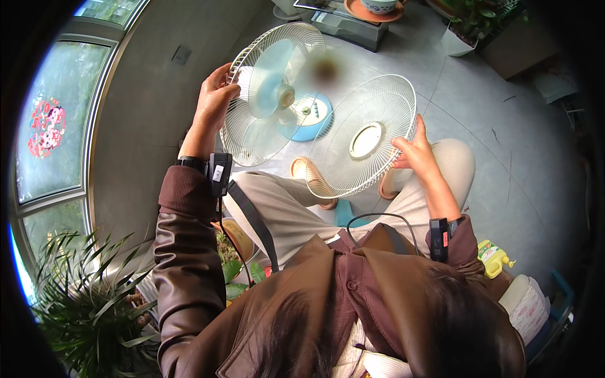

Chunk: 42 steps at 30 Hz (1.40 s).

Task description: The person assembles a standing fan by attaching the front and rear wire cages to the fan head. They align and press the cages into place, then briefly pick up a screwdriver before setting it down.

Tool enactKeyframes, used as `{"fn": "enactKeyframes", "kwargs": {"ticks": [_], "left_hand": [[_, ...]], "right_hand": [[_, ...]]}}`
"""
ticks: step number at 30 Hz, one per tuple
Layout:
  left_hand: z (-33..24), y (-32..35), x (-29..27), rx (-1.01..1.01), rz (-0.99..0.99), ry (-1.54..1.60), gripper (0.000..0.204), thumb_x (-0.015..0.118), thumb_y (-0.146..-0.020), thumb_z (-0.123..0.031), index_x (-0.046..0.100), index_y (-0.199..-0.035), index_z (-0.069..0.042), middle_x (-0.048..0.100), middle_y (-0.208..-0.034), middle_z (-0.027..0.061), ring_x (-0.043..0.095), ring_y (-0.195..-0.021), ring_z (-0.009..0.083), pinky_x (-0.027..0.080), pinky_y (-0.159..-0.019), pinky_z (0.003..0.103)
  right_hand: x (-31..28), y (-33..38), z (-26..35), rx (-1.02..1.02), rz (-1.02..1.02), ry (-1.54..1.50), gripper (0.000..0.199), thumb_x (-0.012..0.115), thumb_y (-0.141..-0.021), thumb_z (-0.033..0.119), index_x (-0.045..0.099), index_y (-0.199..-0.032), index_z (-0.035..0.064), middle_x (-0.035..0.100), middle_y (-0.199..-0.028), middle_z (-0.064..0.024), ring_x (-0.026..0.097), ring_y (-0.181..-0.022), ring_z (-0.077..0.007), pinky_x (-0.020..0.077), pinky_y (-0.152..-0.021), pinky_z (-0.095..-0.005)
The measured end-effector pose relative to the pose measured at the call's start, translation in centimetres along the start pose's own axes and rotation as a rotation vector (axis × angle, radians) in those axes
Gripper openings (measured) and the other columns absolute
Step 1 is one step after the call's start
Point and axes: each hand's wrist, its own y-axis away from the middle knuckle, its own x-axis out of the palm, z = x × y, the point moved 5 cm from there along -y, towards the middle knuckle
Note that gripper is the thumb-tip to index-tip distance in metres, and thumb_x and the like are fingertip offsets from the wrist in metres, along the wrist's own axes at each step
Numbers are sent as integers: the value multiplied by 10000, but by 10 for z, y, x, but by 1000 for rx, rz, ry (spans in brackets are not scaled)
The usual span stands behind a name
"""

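My left hand (215, 102) grips the left rim of an electric fan's rear wire grille (246, 146), its fingers wrapped round the edge. Inside that grille sit pale blue translucent fan blades (272, 70) with a cream hub (285, 96). Below the fan head stands its round blue and white base (313, 130) on the floor. My right hand (418, 156) holds the detached front grille (337, 151) by its right edge, thumb inside the wires and fingers behind. This grille is tilted, apart from the blades, above my knees.
A spiky potted plant (88, 309) stands at the lower left beside the window (60, 126). A yellow bottle (493, 258) is by my right elbow. Toward the back are a dark low box (346, 31) and a white plant pot (457, 44). Grey floor (498, 126) lies to the right.
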Motion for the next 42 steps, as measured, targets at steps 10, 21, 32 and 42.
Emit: {"fn": "enactKeyframes", "kwargs": {"ticks": [10,21,32,42], "left_hand": [[-36,109,102,551,-230,-420,590,764,-874,-292,568,-1361,-23,606,-1309,220,573,-1243,338,440,-1053,402],[14,139,242,347,-196,-55,147,599,-1002,-142,611,-988,3,686,-825,124,668,-749,225,504,-687,323],[42,139,127,135,-442,675,176,591,-1015,-208,637,-951,-50,656,-780,35,635,-682,127,516,-656,262],[59,187,45,236,-533,1112,205,517,-1035,-196,671,-1072,-65,715,-973,8,639,-809,119,494,-714,256]], "right_hand": [[0,-4,27,-94,42,-78,988,670,-871,225,8,-1596,121,640,-1112,-197,683,-654,-207,615,-604,-326],[8,-7,73,-185,70,-36,960,694,-917,400,74,-1590,111,619,-1069,-189,687,-647,-215,612,-619,-289],[23,-131,48,-124,-82,-26,715,613,-961,340,312,-1534,36,520,-1410,-198,548,-1251,-294,488,-979,-409],[25,-172,19,102,89,-375,756,498,-975,586,411,-1473,24,552,-1385,-207,519,-1291,-298,385,-1059,-491]]}}
